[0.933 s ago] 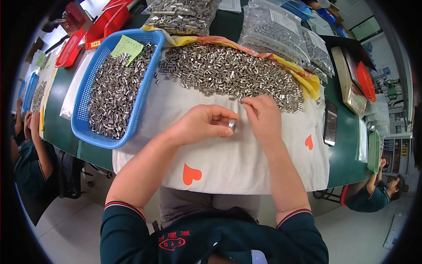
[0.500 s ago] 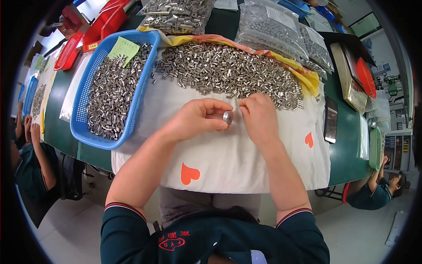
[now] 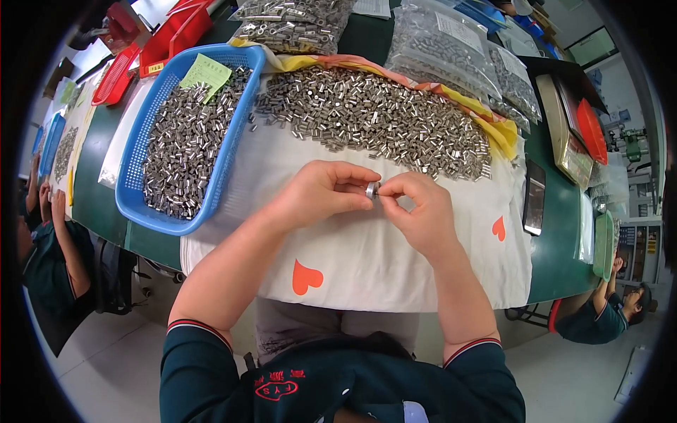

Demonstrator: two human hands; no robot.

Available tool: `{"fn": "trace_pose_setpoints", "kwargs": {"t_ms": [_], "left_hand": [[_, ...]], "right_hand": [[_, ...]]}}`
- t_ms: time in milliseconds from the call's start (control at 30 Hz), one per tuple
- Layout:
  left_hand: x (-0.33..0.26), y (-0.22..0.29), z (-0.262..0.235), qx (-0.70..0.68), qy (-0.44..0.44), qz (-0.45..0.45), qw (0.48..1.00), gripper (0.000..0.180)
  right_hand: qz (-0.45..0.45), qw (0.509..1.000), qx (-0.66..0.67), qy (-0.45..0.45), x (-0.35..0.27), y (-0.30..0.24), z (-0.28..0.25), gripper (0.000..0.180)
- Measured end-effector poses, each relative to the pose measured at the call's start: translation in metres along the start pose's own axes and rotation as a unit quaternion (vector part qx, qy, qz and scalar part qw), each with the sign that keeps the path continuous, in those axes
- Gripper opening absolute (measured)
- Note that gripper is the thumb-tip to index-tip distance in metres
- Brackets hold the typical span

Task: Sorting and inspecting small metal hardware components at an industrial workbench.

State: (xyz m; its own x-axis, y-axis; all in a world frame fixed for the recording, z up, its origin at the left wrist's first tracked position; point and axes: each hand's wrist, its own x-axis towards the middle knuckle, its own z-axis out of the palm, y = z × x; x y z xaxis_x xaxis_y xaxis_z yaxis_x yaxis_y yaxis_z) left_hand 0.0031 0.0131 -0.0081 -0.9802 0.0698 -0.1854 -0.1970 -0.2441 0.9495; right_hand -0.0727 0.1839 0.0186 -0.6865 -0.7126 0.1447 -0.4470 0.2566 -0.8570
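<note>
Between the fingertips of my left hand is a short round silver metal piece, held up on its side above the white cloth. My right hand is closed in a pinch right beside that piece, at its right face. Whatever lies between the right fingertips is too small and too covered to make out. Just beyond both hands spreads a heap of small silver metal cylinders on the cloth.
To the left stands a blue basket of similar cylinders, with a green paper slip on top. Filled clear bags line the back. A phone lies at right. Co-workers sit at both sides.
My right hand has come back from the edge of the heap toward me and now meets the round metal piece. My left hand still holds that piece, nearly in place.
</note>
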Motion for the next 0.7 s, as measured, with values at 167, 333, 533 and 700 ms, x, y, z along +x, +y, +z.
{"fn": "trace_pose_setpoints", "kwargs": {"t_ms": [167, 333, 533, 700], "left_hand": [[-0.002, 0.004, 0.004, 0.090, 0.042, -0.012, 0.995, 0.037], [0.000, -0.003, 0.002, 0.044, 0.020, -0.012, 0.999, 0.037], [-0.003, 0.002, 0.006, 0.094, 0.009, -0.006, 0.996, 0.035], [-0.012, 0.010, 0.014, 0.215, -0.044, 0.009, 0.976, 0.034]], "right_hand": [[-0.092, 0.989, -0.110, 0.043, -0.001, 0.002, 0.007, 0.008], [0.036, 0.998, 0.039, -0.046, 0.005, 0.003, -0.005, 0.008], [0.117, 0.989, 0.084, -0.044, 0.009, 0.013, -0.012, 0.008], [0.026, 0.994, -0.106, 0.031, 0.027, 0.014, 0.006, 0.010]]}}
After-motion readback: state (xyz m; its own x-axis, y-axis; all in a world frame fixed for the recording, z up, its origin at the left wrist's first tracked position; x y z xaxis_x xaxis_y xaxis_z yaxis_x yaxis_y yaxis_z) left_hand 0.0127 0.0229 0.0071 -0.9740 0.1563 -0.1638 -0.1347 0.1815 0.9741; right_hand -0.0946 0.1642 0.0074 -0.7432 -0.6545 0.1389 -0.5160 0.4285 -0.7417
